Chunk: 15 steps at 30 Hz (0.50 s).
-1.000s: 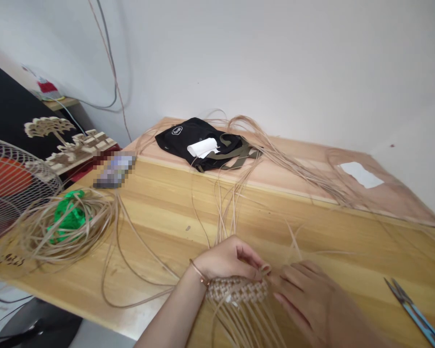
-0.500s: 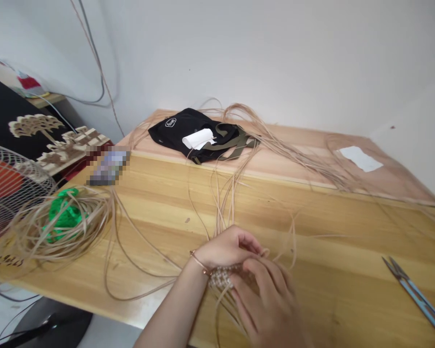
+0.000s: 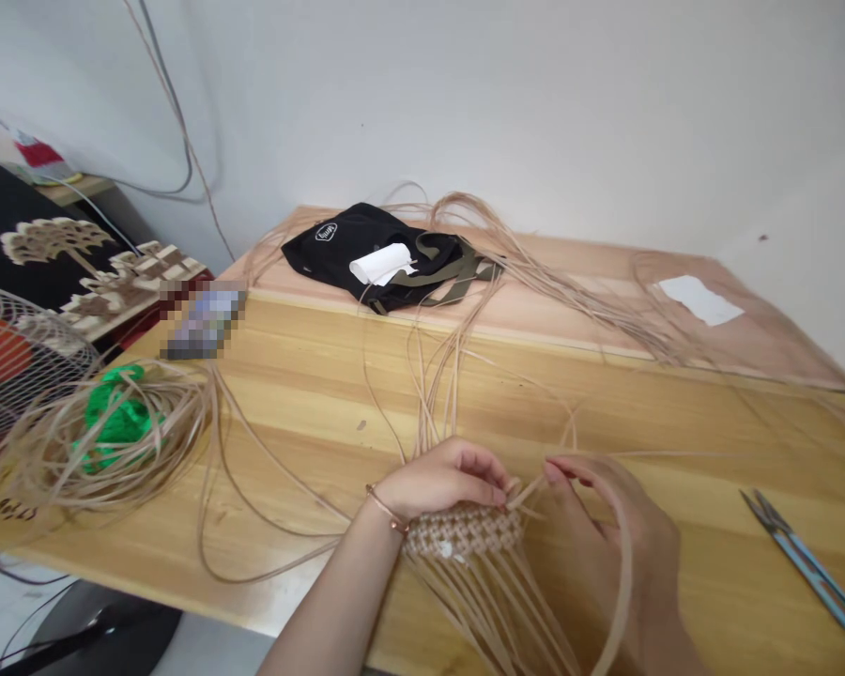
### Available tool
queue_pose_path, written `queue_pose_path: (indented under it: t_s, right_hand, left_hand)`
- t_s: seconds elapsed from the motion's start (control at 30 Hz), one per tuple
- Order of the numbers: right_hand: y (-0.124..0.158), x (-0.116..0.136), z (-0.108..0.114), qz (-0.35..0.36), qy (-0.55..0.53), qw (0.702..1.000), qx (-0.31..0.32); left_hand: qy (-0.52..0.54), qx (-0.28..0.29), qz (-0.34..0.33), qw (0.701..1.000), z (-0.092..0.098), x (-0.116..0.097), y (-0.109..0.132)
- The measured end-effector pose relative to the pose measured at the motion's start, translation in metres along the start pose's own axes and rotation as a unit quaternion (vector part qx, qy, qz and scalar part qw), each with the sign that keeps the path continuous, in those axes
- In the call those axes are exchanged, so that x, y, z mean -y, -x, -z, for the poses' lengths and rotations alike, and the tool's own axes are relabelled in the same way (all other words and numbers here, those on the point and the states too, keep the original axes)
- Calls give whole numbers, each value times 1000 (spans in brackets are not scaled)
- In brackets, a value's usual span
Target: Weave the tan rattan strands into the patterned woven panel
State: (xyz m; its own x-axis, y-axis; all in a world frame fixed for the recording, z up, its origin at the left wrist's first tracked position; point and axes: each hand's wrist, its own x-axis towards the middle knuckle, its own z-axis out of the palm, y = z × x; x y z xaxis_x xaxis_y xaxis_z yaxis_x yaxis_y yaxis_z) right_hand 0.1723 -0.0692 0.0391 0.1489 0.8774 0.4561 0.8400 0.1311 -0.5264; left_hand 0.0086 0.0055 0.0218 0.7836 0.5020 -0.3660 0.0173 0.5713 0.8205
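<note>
1. As a flat band of checked pale cane weave (image 3: 463, 530) is kept at the near edge of a honey-coloured wooden table (image 3: 302, 413), its loose cane strands (image 3: 485, 601) are seen fanning downward past the table edge.
2. The left hand (image 3: 440, 479), circled at the wrist by a thin rose-gold bracelet (image 3: 387, 510), is laid on the band's upper edge; its fingers (image 3: 483, 467) are curled and pressed together, with their tips on the weave.
3. The right hand (image 3: 609, 545) is held just beside the band. Its fingers (image 3: 570, 467) are raised and spread, and a narrow flat strand (image 3: 528, 493) is reached by them, though whether it is pinched cannot be told.
4. Long tan strands (image 3: 440, 376) are stretched up the table toward a black fabric bag (image 3: 338, 253) with olive straps.
5. A tan cane coil (image 3: 141, 441) is looped around a green bundle (image 3: 116, 418) at the left.
6. Blue-handled thread snips (image 3: 809, 568) are left well apart from the right hand.
</note>
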Motion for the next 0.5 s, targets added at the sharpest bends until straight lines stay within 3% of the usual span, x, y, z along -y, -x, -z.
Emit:
queue_pose_path:
  t_s: [0.17,0.23,0.3,0.4,0.43,0.47,0.5]
  right_hand:
    - [2,-7,-15,-63,-48,995,62]
    - [1,-11,-19,-136,-106,983,67]
    - [-3,-22,-16,-253,-202,945,41]
    - [-19,-56,7,-384,-371,846,1]
    - [-27,-69,18,-399,-402,822,52]
    - [-34,-82,32,-394,-400,819,115]
    - [-42,-93,45,-363,-362,845,151]
  left_hand:
    - [-41,6,-7,999,-1,0,1]
    - [-63,7,-8,998,-1,2,0]
    - [-73,6,-3,997,-1,3,-1]
    - [-88,-3,-7,996,-1,4,-2]
    - [-98,-5,-11,995,-1,4,-2]
    - [-112,-5,-15,994,-2,4,-2]
    - [-128,-4,-17,992,-2,4,-3]
